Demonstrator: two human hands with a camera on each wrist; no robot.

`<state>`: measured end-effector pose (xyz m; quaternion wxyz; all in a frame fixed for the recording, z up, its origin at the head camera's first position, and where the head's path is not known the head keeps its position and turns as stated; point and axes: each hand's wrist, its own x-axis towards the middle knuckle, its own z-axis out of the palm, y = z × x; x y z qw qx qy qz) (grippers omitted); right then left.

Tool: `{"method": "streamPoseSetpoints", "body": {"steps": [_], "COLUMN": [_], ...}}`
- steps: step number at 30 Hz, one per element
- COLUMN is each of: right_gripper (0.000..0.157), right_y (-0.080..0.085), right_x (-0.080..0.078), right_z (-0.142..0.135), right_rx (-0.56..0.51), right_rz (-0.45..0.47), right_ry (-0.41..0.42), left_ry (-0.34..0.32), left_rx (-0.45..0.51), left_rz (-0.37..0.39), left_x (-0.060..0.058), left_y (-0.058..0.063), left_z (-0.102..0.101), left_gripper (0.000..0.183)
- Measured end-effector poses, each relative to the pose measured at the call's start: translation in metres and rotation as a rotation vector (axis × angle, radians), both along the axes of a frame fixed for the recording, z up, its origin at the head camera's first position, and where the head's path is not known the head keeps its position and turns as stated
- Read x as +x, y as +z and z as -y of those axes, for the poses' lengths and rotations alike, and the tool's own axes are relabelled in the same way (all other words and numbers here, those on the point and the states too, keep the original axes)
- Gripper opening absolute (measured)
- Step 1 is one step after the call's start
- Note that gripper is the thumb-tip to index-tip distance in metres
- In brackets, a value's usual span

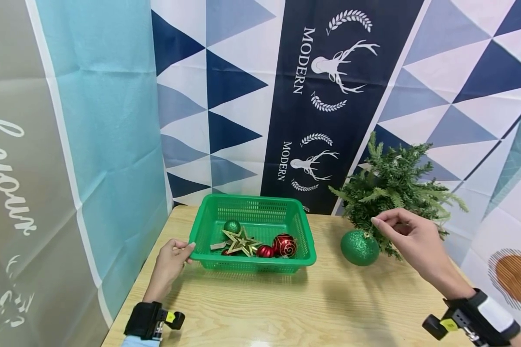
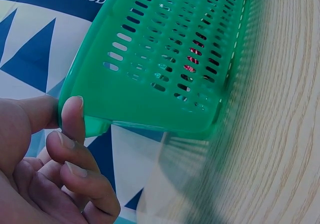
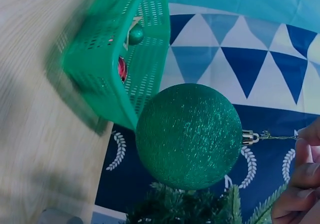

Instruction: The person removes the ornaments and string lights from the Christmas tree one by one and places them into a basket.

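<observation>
A large green glitter Christmas ball [image 1: 359,247] hangs in the air from a thin string. My right hand [image 1: 412,238] pinches the string above its metal cap, as the right wrist view also shows. Close behind the ball stands a small artificial Christmas tree [image 1: 390,188]. My left hand [image 1: 170,262] grips the rim at the left front corner of a green plastic basket [image 1: 260,266], thumb and forefinger on either side of it in the left wrist view. Inside the basket lie a gold star [image 1: 242,241], a small green ball [image 1: 232,226] and red balls [image 1: 284,245].
The basket stands towards the back left of a light wooden table [image 1: 260,308], with the tree at the back right. A patterned cloth [image 1: 239,96] hangs behind the table, and a blue and grey cloth [image 1: 104,120] hangs on the left.
</observation>
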<state>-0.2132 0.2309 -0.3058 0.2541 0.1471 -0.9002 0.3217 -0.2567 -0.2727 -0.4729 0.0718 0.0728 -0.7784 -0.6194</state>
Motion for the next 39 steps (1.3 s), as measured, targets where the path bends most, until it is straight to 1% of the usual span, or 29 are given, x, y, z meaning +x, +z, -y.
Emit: {"method": "streamPoseSetpoints", "body": {"steps": [16,22,36,39], "right_gripper": [0.013,0.015,0.014,0.016], "right_y": [-0.002,-0.004,-0.005,-0.006], "right_x": [-0.010,-0.013,-0.022,-0.025], "right_z": [0.019,0.024,0.036,0.040], "right_rx": [0.008,0.028,0.010,0.001], "right_rz": [0.012,0.033,0.040,0.040], "right_ry": [0.068,0.068,0.117,0.127], "left_ry": [-0.004,0.000,-0.001,-0.004], "left_rx": [0.010,0.015,0.016,0.022], "left_rz": [-0.003,-0.010,-0.010,-0.010], "left_x": [0.001,0.001,0.000,0.000], "left_y": [0.000,0.000,0.000,-0.001], "left_z": [0.000,-0.001,0.000,0.000], "left_gripper": [0.031,0.032,0.032,0.032]}}
